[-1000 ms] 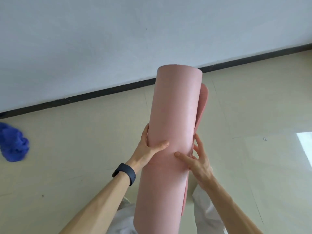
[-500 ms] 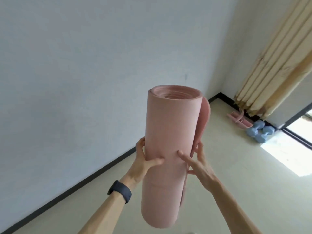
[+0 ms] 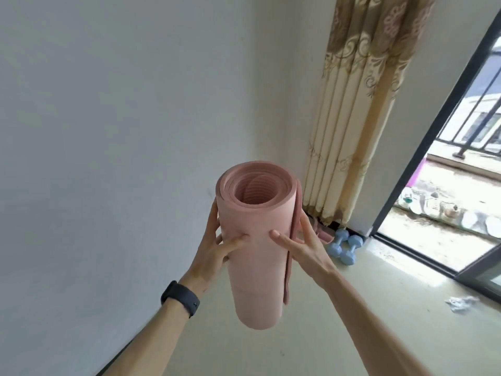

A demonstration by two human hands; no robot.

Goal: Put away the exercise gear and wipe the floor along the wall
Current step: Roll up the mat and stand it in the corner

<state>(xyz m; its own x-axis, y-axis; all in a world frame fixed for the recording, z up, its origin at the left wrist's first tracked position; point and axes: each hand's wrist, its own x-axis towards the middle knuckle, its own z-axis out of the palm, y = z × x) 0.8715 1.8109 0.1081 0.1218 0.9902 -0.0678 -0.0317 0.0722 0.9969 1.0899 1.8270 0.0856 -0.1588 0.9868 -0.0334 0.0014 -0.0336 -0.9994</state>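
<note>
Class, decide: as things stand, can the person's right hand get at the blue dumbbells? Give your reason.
Probably not yet. The right hand grips the rolled pink mat, and the blue dumbbells lie low on the floor in the corner, seemingly out of reach; the floor between looks free.

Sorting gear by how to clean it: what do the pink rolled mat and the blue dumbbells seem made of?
Rolled mat: probably soft foam, matte; thick layers and a ribbed inner face show at its open end. Dumbbells: smooth, faintly shiny pale-blue coating, perhaps vinyl or neoprene; the core cannot be seen.
</note>
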